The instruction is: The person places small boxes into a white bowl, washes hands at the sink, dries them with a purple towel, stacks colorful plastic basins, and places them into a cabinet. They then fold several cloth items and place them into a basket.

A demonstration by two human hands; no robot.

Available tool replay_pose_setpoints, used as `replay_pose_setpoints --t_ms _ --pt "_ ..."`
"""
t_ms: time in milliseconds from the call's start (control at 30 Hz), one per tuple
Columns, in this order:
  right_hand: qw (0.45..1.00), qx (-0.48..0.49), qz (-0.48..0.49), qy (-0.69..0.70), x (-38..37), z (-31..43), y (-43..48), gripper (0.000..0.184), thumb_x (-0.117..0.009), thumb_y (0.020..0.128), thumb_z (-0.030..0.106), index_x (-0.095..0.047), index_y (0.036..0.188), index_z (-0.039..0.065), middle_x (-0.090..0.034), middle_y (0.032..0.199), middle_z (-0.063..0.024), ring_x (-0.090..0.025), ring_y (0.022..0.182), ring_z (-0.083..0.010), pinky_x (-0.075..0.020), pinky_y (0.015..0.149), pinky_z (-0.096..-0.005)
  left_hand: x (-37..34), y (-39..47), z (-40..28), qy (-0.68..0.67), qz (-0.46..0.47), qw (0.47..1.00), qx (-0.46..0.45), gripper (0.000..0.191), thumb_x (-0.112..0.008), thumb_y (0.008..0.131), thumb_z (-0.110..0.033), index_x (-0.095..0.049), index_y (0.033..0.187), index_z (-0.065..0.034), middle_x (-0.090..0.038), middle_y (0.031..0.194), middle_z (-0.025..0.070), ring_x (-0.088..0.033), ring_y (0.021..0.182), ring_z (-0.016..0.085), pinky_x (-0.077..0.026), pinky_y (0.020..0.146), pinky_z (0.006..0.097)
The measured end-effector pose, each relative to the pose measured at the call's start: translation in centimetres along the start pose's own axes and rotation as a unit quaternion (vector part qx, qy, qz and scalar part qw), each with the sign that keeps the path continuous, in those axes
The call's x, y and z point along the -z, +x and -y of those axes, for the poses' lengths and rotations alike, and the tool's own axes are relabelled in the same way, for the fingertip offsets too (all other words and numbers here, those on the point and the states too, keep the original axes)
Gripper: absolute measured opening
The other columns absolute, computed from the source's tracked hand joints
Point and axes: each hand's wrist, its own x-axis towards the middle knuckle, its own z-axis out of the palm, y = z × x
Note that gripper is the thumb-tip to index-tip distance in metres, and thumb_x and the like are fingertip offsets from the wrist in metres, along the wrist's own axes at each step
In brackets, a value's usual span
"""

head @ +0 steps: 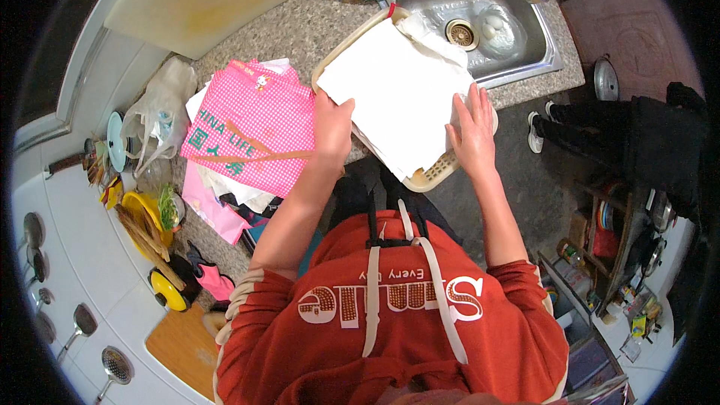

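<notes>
A cream plastic basket point(436, 175) spans the counter's front edge beside the sink. Flat white sheets point(394, 95), either cloth or paper, cover most of its opening. My left hand point(333, 129) is curled around the basket's left edge, its thumb at the border of the sheets. Spread fingers of my right hand point(473, 129) lie on the right side of the sheets, near the basket's rim. Left of the basket is a pink checked bag point(253, 124) with green lettering and brown straps, on top of other folded bags or fabric.
A steel sink point(540, 70) at the back right holds a clear container with pale round objects. Another person point(630, 135) in black stands at the right. On the left are a plastic bag point(163, 107), a yellow basin point(135, 205) and a wooden board point(183, 343).
</notes>
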Motion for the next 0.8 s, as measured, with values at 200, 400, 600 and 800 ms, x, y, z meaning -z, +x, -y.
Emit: replay_pose_setpoints --t_ms 200,400,600,800 --pt "0.999 0.035 -0.015 -0.027 1.2 1.5 1.1 0.082 -0.08 0.073 0.027 -0.044 0.144 0.011 -0.021 0.157 -0.0231 -0.016 0.146 -0.0449 -0.0184 0.117 -0.0562 0.9 -2.3 -2.9 0.567 0.063 0.739 -0.358 0.087 -0.076 0.08 -0.025 -0.03 0.152 -0.0086 -0.017 0.156 0.0316 -0.017 0.144 0.05 -0.02 0.117 0.0543" --pt "0.983 0.142 0.086 -0.08 -1.5 3.1 4.5 0.1 -0.081 0.066 0.05 -0.037 0.15 0.021 -0.017 0.158 -0.024 -0.013 0.145 -0.0481 -0.016 0.116 -0.0596 -1.0 -1.0 -1.8 0.758 0.234 0.583 -0.175 0.104 -0.083 0.066 -0.051 -0.032 0.153 -0.0235 -0.014 0.158 0.0274 -0.011 0.145 0.05 -0.016 0.117 0.0562" --pt "0.978 0.152 0.097 -0.103 -3.1 2.9 4.5 0.094 -0.078 0.071 0.051 -0.038 0.149 0.018 -0.022 0.156 -0.0267 -0.016 0.145 -0.0468 -0.0163 0.116 -0.0589 -1.2 -0.8 -0.4 0.732 0.19 0.63 -0.176 0.078 -0.078 0.076 -0.037 -0.046 0.144 -0.0173 -0.025 0.157 0.0224 -0.016 0.146 0.045 -0.016 0.117 0.0539" --pt "0.991 0.113 0.057 -0.047 -1.3 6.1 4.2 0.075 -0.075 0.081 0.027 -0.041 0.145 0.009 -0.028 0.153 -0.0264 -0.021 0.144 -0.0462 -0.0218 0.116 -0.0545 5.9 -8.5 -3.1 0.434 -0.009 0.843 -0.318 0.053 -0.062 0.085 -0.005 -0.052 0.136 -0.0034 -0.04 0.146 0.0237 -0.037 0.136 0.041 -0.029 0.114 0.0465"
